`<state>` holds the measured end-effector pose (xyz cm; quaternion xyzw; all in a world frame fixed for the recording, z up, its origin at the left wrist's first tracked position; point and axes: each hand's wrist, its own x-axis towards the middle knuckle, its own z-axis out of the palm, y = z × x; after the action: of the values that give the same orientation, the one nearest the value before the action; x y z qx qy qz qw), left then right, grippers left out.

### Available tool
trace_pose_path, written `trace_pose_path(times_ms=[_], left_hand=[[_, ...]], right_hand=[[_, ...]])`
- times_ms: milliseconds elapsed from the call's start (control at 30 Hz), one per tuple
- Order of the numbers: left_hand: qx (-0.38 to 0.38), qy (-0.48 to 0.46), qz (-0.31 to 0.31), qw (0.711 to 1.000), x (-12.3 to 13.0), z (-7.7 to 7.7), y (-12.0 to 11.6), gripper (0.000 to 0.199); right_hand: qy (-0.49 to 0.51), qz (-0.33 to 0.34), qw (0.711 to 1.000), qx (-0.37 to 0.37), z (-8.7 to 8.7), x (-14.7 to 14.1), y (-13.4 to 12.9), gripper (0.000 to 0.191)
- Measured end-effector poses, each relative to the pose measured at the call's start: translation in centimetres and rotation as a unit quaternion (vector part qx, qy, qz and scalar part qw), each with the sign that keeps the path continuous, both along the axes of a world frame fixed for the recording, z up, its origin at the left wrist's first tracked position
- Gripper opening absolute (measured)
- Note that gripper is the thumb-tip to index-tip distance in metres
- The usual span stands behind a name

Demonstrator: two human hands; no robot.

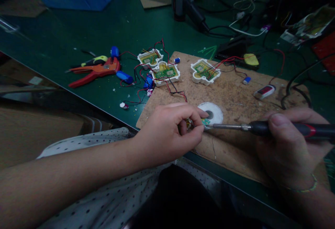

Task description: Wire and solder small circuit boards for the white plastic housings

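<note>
The work looked to be midway, with a joint at the iron's tip. The left hand [174,127] was pinched on a small board [206,121], part of it hidden behind the fingers, over the near edge of the white disc [217,110] on the mat [235,93]. The right hand [288,145] was wrapped round the iron [258,127], its tip at the board, just beside the left fingertips; whether it touched could not be told.

Beyond, three cases, one alone [201,80] and two side by side [167,81], already had circuitry inside and wires attached, but all stood open, so closing them seemed left. Blue cells [124,77] lay on the worktop [78,37] near the pair, with loose leads about. Whether any joint on the held board was finished could not be seen.
</note>
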<state>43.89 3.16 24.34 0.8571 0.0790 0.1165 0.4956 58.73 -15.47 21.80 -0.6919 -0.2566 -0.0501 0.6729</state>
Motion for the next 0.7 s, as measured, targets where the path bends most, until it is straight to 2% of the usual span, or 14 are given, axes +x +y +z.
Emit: trace_pose_path(times_ms=[300, 500, 700], left_hand=[[-0.001, -0.002, 0.001, 1.000, 0.07, -0.03, -0.13, 0.008], [0.001, 0.001, 0.002, 1.000, 0.00, -0.05, -0.12, 0.008], [-0.004, 0.000, 0.002, 1.000, 0.03, -0.05, -0.06, 0.008]], right_hand=[[-0.017, 0.004, 1.000, -0.006, -0.06, 0.04, -0.17, 0.015], [0.003, -0.002, 0.999, 0.036, -0.10, 0.03, 0.16, 0.016], [-0.006, -0.013, 1.000, 0.017, 0.02, -0.07, 0.19, 0.015]])
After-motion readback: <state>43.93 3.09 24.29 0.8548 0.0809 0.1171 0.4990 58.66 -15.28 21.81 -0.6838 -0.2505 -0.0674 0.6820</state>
